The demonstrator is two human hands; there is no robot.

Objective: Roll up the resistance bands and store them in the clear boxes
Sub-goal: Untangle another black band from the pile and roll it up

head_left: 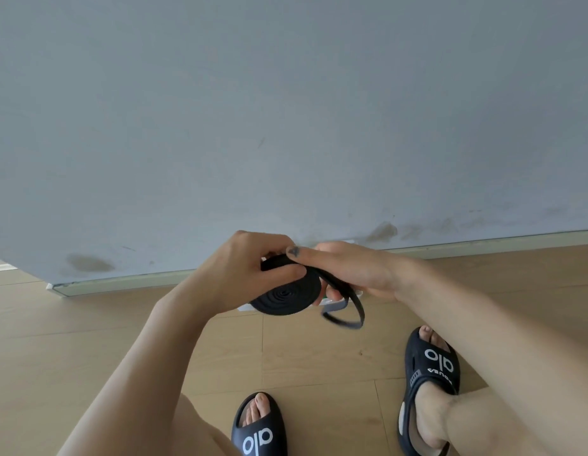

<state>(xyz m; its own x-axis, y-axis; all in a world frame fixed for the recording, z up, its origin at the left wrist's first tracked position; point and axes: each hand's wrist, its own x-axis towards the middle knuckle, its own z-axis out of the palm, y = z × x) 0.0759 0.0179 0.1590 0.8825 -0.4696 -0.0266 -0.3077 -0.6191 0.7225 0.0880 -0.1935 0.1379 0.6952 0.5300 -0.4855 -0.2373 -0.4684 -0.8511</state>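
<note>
Pale wood floor (88,340), scuffed grey wall (286,110); both hands' fingers (279,273) around black band (286,296).

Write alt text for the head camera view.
Two bare hands, left hand and right hand, wind a black resistance band into a flat coil, its loose end hanging. Below are black slides on a wooden floor.

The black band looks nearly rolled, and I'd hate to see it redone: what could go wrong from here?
1. The coil is pinched only at its edge by the left hand; if that grip eases, it may spring open.
2. A loose tail hangs below the right hand; left untucked, it may unwind the roll.
3. The clear box is mostly hidden behind the hands.
</note>
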